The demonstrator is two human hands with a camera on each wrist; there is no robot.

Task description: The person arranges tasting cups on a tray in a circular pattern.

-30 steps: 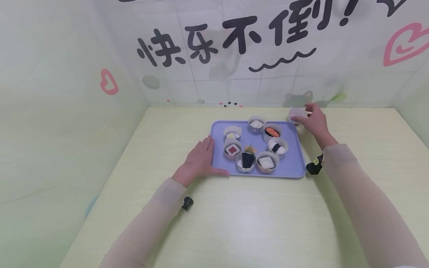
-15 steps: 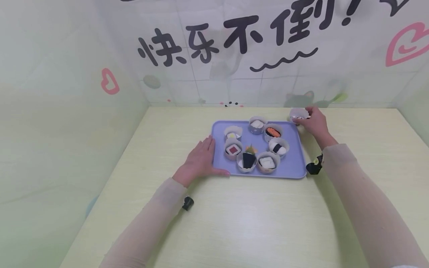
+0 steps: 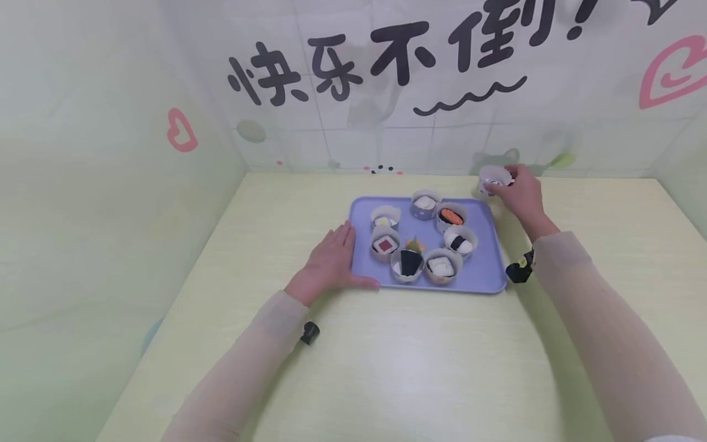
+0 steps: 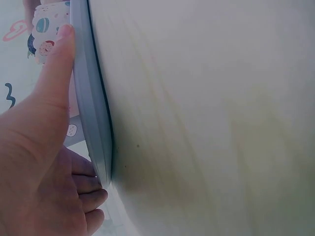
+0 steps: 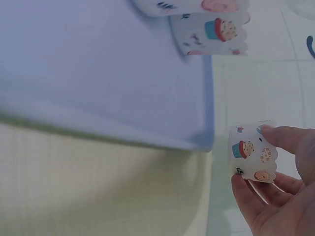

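At the table's far right, my right hand [image 3: 523, 195] pinches a small paper baking cup [image 3: 491, 178] between thumb and fingers. The right wrist view shows cupcake prints on this cup [image 5: 252, 151], held apart from the tray's corner. Something pale is partly visible inside it. My left hand [image 3: 329, 261] touches the near left corner of the lilac tray [image 3: 480, 279], fingers straight along the side and thumb [image 4: 56, 64] along the front edge. Several paper cups with sushi pieces stand on the tray, among them one with orange topping [image 3: 450, 216] and one with black wrap [image 3: 410, 263].
A pale wood table [image 3: 420, 356] carries the tray. Behind it hangs a white printed cloth [image 3: 359, 123], close to the right hand. Tray cups [image 5: 211, 34] stand near the tray's far right part. Dark devices [image 3: 519, 270] sit at both wrists.
The right hand has raised the paper cup a little, up and away from the tray's far right corner. The left hand and the tray stay in place.
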